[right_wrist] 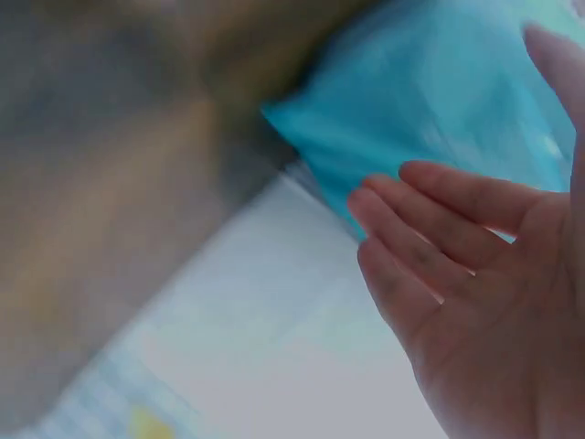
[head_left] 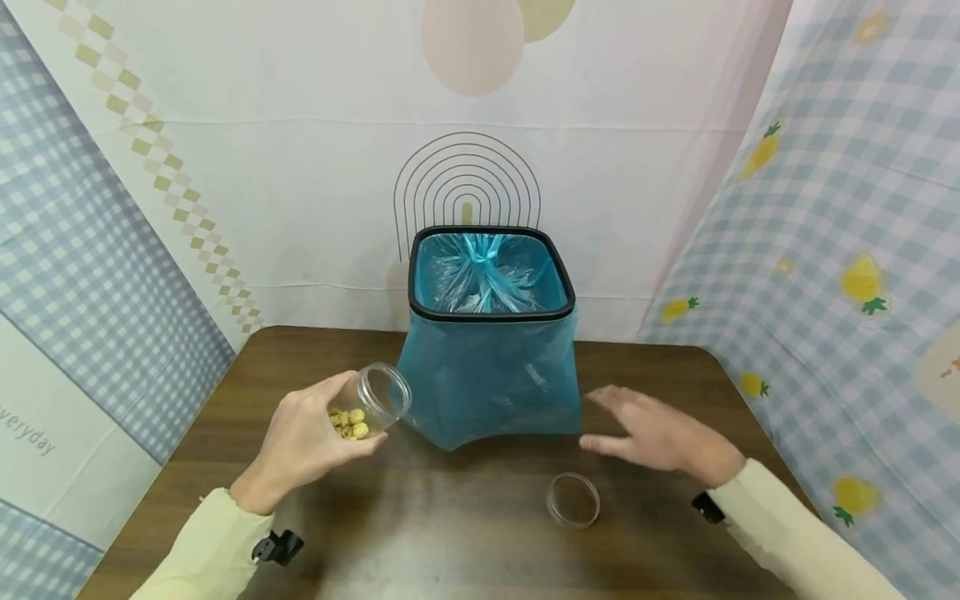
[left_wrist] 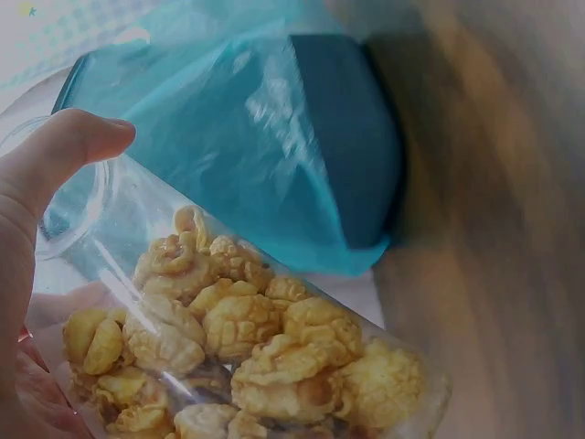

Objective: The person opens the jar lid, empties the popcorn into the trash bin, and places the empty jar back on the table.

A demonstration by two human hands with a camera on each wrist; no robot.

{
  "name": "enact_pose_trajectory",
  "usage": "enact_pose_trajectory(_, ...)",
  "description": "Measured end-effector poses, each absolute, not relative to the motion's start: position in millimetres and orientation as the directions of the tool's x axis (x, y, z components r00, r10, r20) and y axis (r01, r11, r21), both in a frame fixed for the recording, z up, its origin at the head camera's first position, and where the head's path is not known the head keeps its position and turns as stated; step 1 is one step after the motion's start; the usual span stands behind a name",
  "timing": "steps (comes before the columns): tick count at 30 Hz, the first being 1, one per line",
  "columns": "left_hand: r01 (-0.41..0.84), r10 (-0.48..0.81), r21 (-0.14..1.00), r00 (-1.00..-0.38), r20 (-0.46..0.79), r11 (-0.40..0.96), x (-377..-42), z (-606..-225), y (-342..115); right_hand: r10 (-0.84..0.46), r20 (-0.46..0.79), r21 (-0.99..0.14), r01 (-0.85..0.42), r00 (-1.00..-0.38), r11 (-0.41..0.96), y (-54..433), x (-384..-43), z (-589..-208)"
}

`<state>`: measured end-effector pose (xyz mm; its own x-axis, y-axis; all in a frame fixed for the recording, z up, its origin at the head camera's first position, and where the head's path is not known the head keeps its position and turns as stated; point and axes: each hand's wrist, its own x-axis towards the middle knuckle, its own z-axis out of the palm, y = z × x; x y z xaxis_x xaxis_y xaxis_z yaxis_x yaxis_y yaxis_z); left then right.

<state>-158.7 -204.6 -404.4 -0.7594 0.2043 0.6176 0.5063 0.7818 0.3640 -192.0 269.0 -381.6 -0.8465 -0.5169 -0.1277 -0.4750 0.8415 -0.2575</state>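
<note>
L hand (head_left: pixel 296 437) grips a clear jar (head_left: pixel 367 408), tilted w/ uncapped mouth toward a blue-bagged bin (head_left: pixel 491 375); yellowish popcorn-like pieces (head_left: pixel 349 423) sit inside. Jar is held over the brown table (head_left: pixel 420 542), near bin's L side. R hand (head_left: pixel 652 429) hovers near bin's R side, fingers straight, thumb wide apart. Round clear lid (head_left: pixel 573 501) lies on table b/w hands, nearer R.
</note>
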Motion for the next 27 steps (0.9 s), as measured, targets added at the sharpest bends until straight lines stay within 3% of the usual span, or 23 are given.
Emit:
enact_pose_trajectory(13,0.527,0.261,0.225,-0.693,0.672,0.820,-187,-341,-226,-0.461,0.085,-0.222,-0.468,-0.883,0.856,250,-230,-290)
enact_pose_trajectory(19,0.549,0.303,0.182,-0.673,0.675,0.815,-203,-316,-220,-0.518,0.151,-0.102,-0.534,-0.842,0.839,224,-251,-281)
enact_pose_trajectory(27,0.500,0.327,0.136,-0.725,0.606,0.855,-220,-290,-208,-0.540,0.125,-0.061,-0.549,-0.832,0.833,208,-266,-284)
